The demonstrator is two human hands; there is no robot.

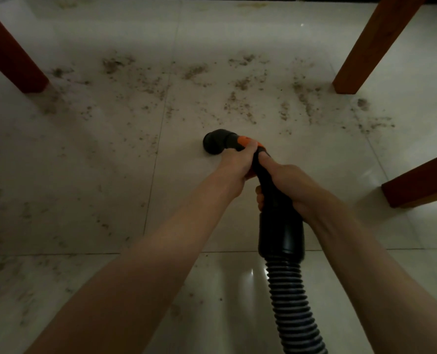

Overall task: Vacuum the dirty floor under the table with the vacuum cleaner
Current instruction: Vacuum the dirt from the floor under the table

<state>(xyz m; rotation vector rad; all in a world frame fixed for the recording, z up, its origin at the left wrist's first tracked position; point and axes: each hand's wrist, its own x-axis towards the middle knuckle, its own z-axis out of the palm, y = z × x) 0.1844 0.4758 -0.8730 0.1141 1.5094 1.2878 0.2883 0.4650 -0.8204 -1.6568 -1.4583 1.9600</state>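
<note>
A black vacuum nozzle (215, 142) with an orange collar points down and left at the pale tiled floor (89, 154), in the middle of the view. My left hand (237, 163) grips the tube just behind the collar. My right hand (286, 185) grips the black tube further back, thumb lying along its top. A ribbed black hose (292, 302) runs from the tube to the bottom edge. Brown crumbs and dust (240, 98) lie scattered across the tiles beyond the nozzle, between the table legs.
Reddish wooden table legs stand at the far left (13, 62) and far right (373, 44). Another wooden leg (421, 180) juts in at the right edge. More faint dirt (33, 213) spreads over the tiles to the left.
</note>
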